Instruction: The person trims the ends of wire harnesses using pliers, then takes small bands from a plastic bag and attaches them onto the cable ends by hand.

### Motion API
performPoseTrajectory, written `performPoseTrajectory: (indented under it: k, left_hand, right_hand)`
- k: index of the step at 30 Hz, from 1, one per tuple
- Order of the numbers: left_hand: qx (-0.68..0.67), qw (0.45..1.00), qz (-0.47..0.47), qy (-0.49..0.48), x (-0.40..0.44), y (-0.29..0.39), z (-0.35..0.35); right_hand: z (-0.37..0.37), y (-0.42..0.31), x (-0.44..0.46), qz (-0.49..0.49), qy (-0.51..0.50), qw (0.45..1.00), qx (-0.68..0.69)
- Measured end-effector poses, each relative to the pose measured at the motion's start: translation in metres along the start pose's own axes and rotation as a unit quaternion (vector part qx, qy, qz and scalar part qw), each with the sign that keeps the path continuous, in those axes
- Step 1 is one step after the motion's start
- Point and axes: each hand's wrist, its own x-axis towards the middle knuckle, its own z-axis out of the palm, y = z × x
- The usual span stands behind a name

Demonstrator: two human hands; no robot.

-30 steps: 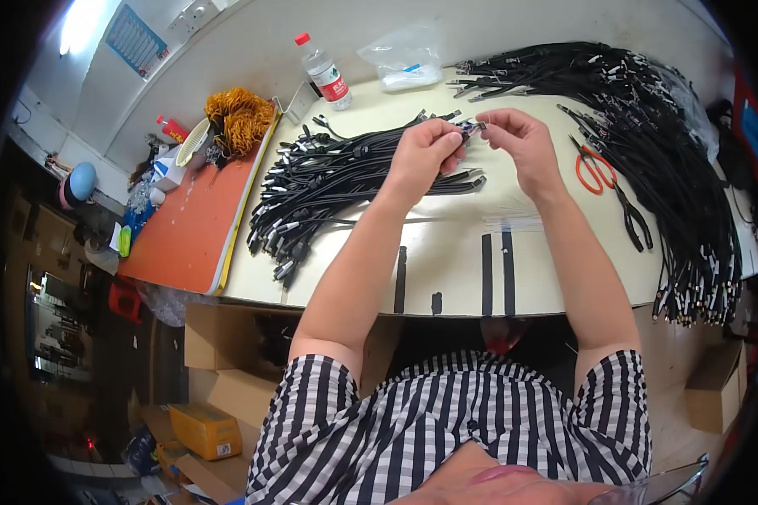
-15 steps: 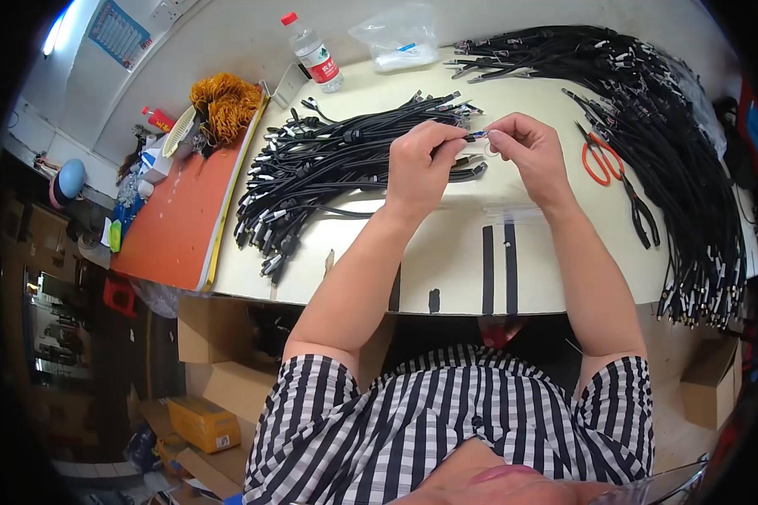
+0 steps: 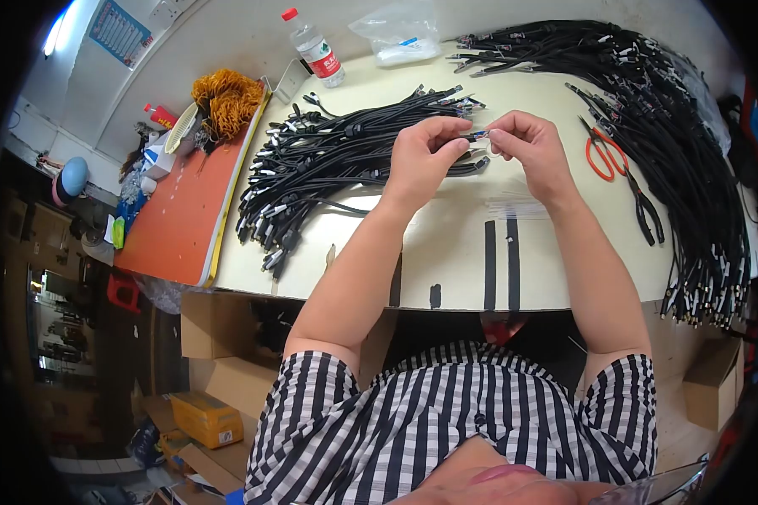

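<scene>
Between my two hands, above the table, is the end of a black cable with thin coloured wires showing at its tip. My left hand is closed around the cable, its thumb and forefinger slightly parted near the end. My right hand pinches at the wire tip, and a thin pale loop hangs by its fingertips. What exactly lies between the right fingertips is too small to make out. Behind and left of my left hand lies a pile of black cables with connectors at their ends.
A larger bundle of black cables covers the table's right side. Beside it lie red-handled scissors and black-handled pliers. Thin clear strips rest below my right hand. A water bottle and a plastic bag stand at the back.
My left thumb and forefinger have parted a little. My right hand stays at the wire tip, and the view has shifted slightly.
</scene>
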Motion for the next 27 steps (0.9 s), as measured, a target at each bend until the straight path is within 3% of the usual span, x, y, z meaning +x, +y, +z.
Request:
performPoseTrajectory:
  k: [5,7,14,22,27]
  left_hand:
    - [0.035,0.999,0.000,-0.014,-0.002,0.001,-0.002]
    - [0.099,0.993,0.066,0.005,-0.002,0.000,-0.002]
    - [0.033,0.999,0.002,-0.013,-0.001,0.001,-0.007]
    - [0.205,0.968,0.138,0.032,-0.006,0.004,0.003]
    - [0.206,0.970,0.129,0.026,-0.005,0.002,0.002]
  right_hand:
    - [-0.002,0.003,0.001,0.008,-0.011,1.000,-0.002]
    - [-0.002,0.002,0.001,0.002,-0.016,1.000,-0.005]
    - [0.008,-0.001,-0.001,0.005,-0.013,1.000,0.017]
    - [0.012,0.005,-0.002,0.011,0.040,0.999,-0.002]
    - [0.010,0.008,-0.001,0.007,0.026,0.999,-0.024]
